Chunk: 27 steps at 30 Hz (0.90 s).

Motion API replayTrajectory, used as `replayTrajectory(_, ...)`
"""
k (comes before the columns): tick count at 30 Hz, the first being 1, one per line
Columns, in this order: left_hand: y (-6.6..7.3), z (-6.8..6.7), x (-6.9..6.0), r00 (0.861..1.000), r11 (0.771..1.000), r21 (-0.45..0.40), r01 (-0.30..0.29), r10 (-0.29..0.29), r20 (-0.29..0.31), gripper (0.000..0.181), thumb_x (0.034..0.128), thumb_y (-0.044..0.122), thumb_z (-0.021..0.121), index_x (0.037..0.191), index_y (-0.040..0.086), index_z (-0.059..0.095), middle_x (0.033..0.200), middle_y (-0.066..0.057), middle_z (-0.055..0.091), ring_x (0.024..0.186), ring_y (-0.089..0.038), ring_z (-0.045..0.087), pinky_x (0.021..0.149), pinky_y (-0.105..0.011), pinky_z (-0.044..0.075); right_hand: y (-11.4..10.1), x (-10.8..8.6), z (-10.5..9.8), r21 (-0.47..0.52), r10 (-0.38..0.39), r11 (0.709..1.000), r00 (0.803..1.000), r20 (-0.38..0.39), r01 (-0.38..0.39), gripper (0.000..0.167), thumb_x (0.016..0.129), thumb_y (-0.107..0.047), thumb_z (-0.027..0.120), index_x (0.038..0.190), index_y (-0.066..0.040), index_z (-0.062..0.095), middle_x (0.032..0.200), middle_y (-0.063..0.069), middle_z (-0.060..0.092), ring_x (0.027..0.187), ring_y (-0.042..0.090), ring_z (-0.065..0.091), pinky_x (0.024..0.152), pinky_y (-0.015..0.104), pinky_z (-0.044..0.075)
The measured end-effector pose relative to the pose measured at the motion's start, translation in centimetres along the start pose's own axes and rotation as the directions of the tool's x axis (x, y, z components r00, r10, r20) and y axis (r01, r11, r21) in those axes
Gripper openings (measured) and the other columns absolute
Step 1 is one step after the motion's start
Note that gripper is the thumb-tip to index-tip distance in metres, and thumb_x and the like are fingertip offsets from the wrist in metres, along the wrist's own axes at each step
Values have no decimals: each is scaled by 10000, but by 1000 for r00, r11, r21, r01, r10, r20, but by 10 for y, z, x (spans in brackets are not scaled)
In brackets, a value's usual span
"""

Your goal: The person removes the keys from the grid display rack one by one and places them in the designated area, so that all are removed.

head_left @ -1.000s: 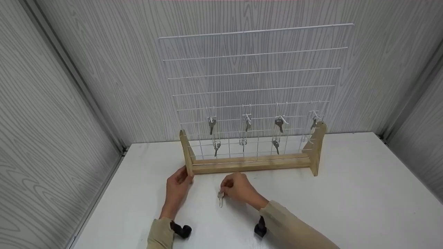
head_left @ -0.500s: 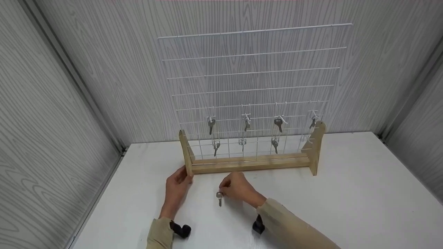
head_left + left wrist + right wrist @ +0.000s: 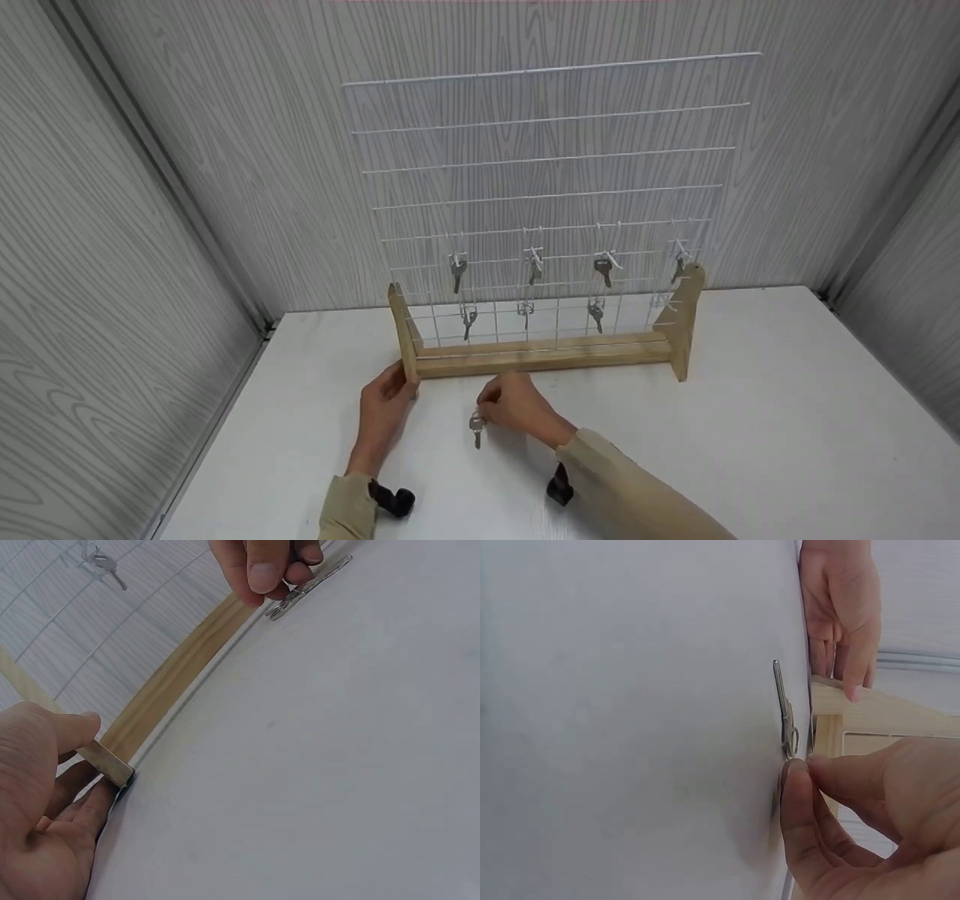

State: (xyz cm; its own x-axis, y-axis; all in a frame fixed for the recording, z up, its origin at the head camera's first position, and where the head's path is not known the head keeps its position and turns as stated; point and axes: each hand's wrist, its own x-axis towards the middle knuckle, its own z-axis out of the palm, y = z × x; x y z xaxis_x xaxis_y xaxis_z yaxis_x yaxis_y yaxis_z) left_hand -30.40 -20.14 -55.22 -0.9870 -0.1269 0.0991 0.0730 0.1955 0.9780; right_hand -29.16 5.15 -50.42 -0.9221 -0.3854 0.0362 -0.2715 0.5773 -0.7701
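In the head view my right hand (image 3: pixel 521 405) pinches a silver key (image 3: pixel 478 427) by a small ring at its head, just in front of the rack. The right wrist view shows thumb and fingertips meeting at the ring (image 3: pixel 794 739), with the key (image 3: pixel 784 705) sticking out beyond them, close to the tabletop. My left hand (image 3: pixel 384 405) grips the front foot of the left wooden side piece (image 3: pixel 109 763), thumb on one face and fingers on the other. This piece belongs to a rack with a wooden base bar (image 3: pixel 540 360) and a white wire grid (image 3: pixel 555 157).
Several keys hang from white hooks on the grid, such as an upper-left key (image 3: pixel 458 271) and a lower-right key (image 3: pixel 597 315). A lower hook (image 3: pixel 664 301) at far right shows no key. The white table (image 3: pixel 780 420) meets grey wood-grain walls (image 3: pixel 150 225).
The key in my right hand has swung and turned slightly. Both hands stay almost in place; the left keeps its grip on the rack.
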Motion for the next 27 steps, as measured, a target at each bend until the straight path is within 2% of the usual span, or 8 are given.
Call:
replayTrajectory(8,0,-1,-2,1000,1000,7,4,-4,-4,550,1043,131,694,1561,48,527,1557,-185,577,1424,-332,585,1081,-337,582,-8,-12,-19,12,-39,999,999,-23,40,131,994,-93,748,1076,-33,832,1001,56,792,861,148,697,693,295,615)
replayTrajectory(14,1,-1,-1,1000,1000,7,13,-13,-13,534,1048,132,689,1552,44,535,1551,-193,578,1425,-340,583,1081,-351,586,-14,-21,-39,20,-71,997,996,-60,72,124,996,-103,752,1089,-76,830,1016,54,790,913,180,714,710,310,627)
replayTrajectory(21,0,0,1,1000,1000,-10,5,-6,-14,512,1050,117,679,1533,16,542,1552,-213,570,1450,-355,556,1116,-350,559,-12,-33,-60,-6,-170,985,976,-134,171,103,992,-79,752,1072,-79,817,1007,73,788,925,225,752,745,346,646)
replayTrajectory(27,1,3,1,1000,1000,-10,19,-19,-11,519,1051,125,676,1540,29,535,1560,-197,566,1451,-339,558,1117,-325,554,-11,-45,-80,11,-149,988,972,-182,154,140,1008,-105,741,1125,-104,818,1065,65,796,965,223,747,821,382,651)
